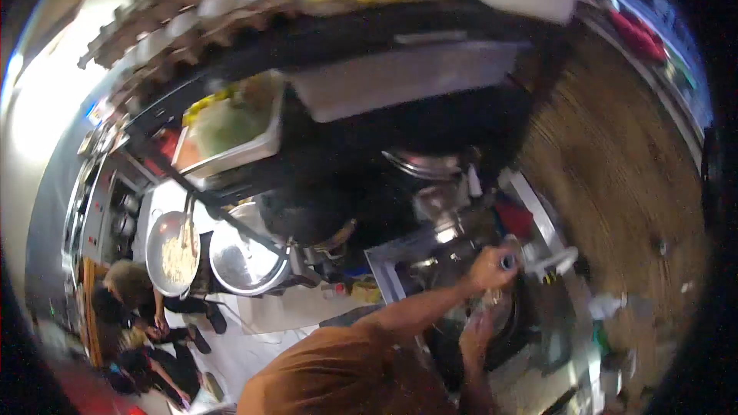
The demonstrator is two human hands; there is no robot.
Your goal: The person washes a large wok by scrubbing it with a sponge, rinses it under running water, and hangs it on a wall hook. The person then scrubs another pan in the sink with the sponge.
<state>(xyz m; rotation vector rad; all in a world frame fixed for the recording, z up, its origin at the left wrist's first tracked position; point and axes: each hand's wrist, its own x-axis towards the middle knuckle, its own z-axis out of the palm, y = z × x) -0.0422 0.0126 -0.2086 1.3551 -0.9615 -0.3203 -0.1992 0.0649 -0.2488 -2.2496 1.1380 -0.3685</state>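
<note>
Over a dark metal-edged basin (383, 277), my two bare hands are close together. My left hand (490, 267) is closed round a thing with a dark round end (507, 262); its kind is too blurred to make out. Just below it, my right hand (477, 328) has its fingers curled against a pale, clear-looking object (498, 309), which may be a glass or small vessel. Blur hides where the fingers end. Shiny metal ware (447, 227) lies beside the hands, at the far side of the basin.
Overhead, a dark shelf holds an egg tray (165, 38), a white bin of vegetables (231, 127) and a long pale bin (407, 81). At left are a pan of food (173, 253) and a large metal bowl (246, 257). Two people (146, 323) sit low at left.
</note>
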